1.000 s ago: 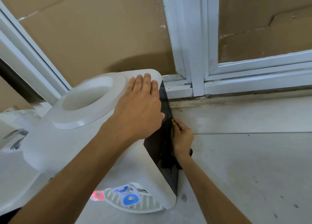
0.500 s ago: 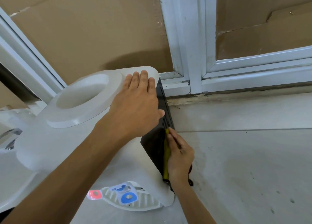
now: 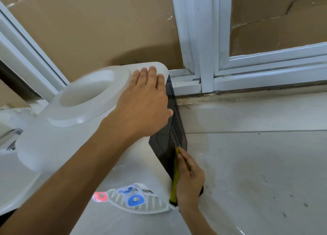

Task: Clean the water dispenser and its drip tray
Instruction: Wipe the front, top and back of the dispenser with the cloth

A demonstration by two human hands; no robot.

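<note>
Head view: upright water dispenser (image 3: 74,146) under flat left hand (image 3: 143,107); right hand (image 3: 190,180) gripping vertical sponge (image 3: 174,178)

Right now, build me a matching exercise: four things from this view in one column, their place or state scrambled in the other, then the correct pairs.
Things
1. left hand
2. right hand
3. drip tray
4. blue tap lever

States
A. presses a yellow sponge to the black side panel
B. white and slotted, at the dispenser's foot
C. lies flat on the dispenser top
D. above the tray, beside a red lever

Pairs: 1-C, 2-A, 3-B, 4-D
</note>
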